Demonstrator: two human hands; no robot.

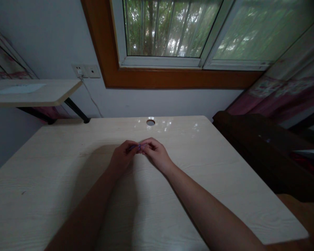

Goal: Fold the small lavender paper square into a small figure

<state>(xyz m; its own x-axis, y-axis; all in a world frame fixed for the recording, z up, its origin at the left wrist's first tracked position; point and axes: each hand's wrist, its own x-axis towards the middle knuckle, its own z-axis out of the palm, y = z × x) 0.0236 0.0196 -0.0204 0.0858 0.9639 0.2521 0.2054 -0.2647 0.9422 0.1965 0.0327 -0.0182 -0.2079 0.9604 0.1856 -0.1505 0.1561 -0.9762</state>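
Observation:
My left hand [122, 155] and my right hand [155, 152] meet fingertip to fingertip over the middle of a pale wooden desk [68, 174]. Both are closed in a pinch on a small purple thing [139, 146] held between them. It is too small to name; only a thin purple bit shows between the fingers. Both forearms reach in from the bottom edge.
A round cable hole [150, 122] lies in the desk's far edge. A raised shelf [34, 91] stands at the back left under a wall socket [86, 71]. A window [172, 31] is above, with dark furniture [267, 153] and a curtain at the right.

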